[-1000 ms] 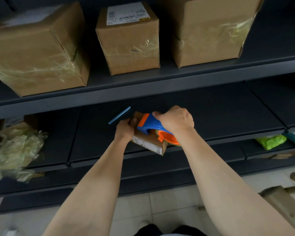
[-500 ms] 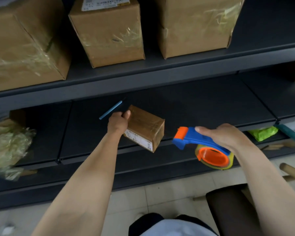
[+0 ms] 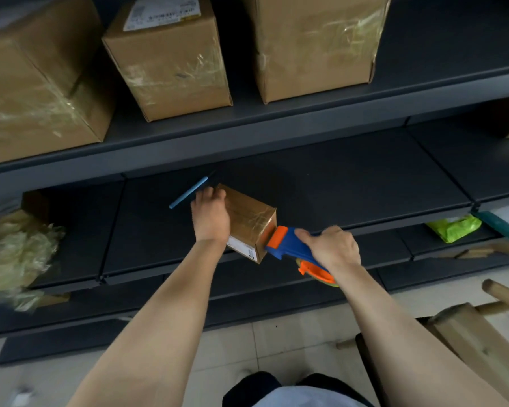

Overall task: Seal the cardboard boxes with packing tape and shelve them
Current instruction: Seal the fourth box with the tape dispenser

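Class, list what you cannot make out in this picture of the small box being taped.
- Head view: left side of the small brown cardboard box, covered by the left hand.
- Head view: tape roll in the blue and orange tape dispenser, mostly behind the right hand.
- Head view: print on the white shipping label, blurred and cut by the top edge.

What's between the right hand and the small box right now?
Only the tape dispenser: the right hand grips its blue handle, and its orange nose touches the end of the small box. Head view.
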`<state>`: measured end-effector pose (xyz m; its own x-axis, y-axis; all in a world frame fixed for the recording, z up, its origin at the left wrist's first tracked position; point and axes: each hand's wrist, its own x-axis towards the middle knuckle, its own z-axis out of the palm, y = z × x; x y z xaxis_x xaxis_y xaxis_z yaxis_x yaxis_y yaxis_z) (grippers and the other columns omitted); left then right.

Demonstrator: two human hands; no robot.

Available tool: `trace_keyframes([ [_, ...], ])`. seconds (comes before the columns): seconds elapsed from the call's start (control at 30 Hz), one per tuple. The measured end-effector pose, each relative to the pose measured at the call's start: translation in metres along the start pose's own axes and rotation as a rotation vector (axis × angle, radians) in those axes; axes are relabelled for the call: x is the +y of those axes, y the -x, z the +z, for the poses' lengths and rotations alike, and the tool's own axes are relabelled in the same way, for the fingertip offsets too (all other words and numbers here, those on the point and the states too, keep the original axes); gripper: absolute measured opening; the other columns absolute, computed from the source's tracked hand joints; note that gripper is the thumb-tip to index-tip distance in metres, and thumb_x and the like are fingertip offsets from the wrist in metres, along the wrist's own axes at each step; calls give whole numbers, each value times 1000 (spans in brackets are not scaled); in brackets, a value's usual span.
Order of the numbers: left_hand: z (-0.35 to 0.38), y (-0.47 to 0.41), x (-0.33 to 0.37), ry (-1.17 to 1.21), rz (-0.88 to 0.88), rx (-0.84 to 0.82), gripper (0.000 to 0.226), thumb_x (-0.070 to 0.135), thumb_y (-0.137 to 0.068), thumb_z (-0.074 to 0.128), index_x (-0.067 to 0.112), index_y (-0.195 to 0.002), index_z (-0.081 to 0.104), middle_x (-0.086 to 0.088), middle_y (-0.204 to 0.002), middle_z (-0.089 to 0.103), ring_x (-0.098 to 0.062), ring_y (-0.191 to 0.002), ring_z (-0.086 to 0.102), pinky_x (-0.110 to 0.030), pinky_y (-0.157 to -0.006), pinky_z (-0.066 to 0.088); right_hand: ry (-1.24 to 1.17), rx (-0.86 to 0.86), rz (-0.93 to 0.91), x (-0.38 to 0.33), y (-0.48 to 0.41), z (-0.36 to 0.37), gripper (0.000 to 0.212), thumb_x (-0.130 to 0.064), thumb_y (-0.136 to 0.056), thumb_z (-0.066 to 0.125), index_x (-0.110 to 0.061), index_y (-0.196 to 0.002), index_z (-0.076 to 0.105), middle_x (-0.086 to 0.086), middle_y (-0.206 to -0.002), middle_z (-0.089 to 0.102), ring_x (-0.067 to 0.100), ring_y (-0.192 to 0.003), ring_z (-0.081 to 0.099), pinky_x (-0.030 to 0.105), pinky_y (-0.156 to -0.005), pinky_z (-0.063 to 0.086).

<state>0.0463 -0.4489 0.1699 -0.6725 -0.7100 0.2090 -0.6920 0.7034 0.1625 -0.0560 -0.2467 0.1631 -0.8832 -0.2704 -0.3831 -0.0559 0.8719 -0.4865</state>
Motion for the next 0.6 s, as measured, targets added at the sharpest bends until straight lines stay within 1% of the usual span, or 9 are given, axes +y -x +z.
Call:
trace_keyframes([
  [0.07, -3, 5, 8, 25, -20, -65, 35, 29, -101, 37, 7, -118, 58, -14, -126, 54, -30, -120, 45, -38, -98, 40, 12, 17, -2, -3, -2, -1, 65, -73, -77, 53, -9, -88, 59, 2, -71, 54, 18, -59, 52, 27, -50, 34],
  [0.1, -5, 8, 13, 27, -31, -111, 45, 41, -99, 37, 9, -124, 55, -14, -130, 52, -31, -123, 45, -40, -98, 41, 12, 16, -4, -4, -2, -1, 63, -73, -77, 53, -10, -84, 59, 2, -67, 52, 16, -55, 49, 26, -46, 32],
  [0.17, -7, 17, 24, 32, -31, -198, 68, 62, -91, 37, 10, -133, 45, -15, -135, 49, -32, -124, 47, -43, -96, 46, 9, 8, -5, -5, -3, 1, 61, -72, -78, 53, -12, -81, 58, 2, -66, 53, 15, -53, 48, 25, -43, 29],
  [0.23, -7, 30, 33, 40, 33, -167, 77, 69, -84, 41, 8, -130, 46, -15, -136, 48, -31, -124, 48, -43, -96, 47, 19, 7, -7, -5, -4, 2, 61, -72, -78, 53, -11, -84, 58, 3, -68, 54, 16, -54, 49, 25, -44, 30],
  [0.3, -5, 41, 37, 17, 123, -92, 75, 69, -81, 47, 8, -123, 53, -12, -131, 52, -28, -123, 49, -40, -98, 45, 33, 6, -8, -4, -4, 3, 64, -72, -79, 52, -9, -87, 59, 4, -70, 55, 17, -56, 52, 26, -45, 32],
  [0.33, -3, 43, 39, 15, 139, -88, 73, 67, -81, 50, 8, -124, 52, -12, -131, 53, -27, -124, 49, -39, -99, 45, 37, 4, -6, -4, -4, 3, 65, -72, -79, 51, -9, -88, 59, 5, -71, 56, 18, -56, 53, 26, -45, 33],
  [0.4, -1, 43, 40, 34, 126, -135, 69, 58, -85, 55, 7, -131, 48, -14, -141, 47, -27, -134, 40, -37, -106, 38, 37, 1, -1, -3, -3, 4, 66, -73, -80, 50, -8, -90, 61, 5, -72, 58, 17, -56, 53, 25, -44, 33],
  [0.5, -1, 37, 43, 12, 136, -202, 63, 51, -93, 48, 4, -134, 45, -16, -147, 39, -27, -141, 28, -37, -114, 24, 20, -9, 9, -3, -1, 3, 67, -73, -80, 49, -8, -92, 61, 5, -72, 57, 17, -56, 53, 25, -44, 32],
  [0.6, -6, 35, 41, 38, 160, -208, 58, 48, -95, 44, 4, -134, 48, -14, -144, 44, -27, -138, 32, -36, -112, 25, -14, -21, 11, -3, 3, 3, 67, -72, -81, 49, -8, -92, 61, 3, -69, 56, 16, -56, 53, 25, -44, 33],
])
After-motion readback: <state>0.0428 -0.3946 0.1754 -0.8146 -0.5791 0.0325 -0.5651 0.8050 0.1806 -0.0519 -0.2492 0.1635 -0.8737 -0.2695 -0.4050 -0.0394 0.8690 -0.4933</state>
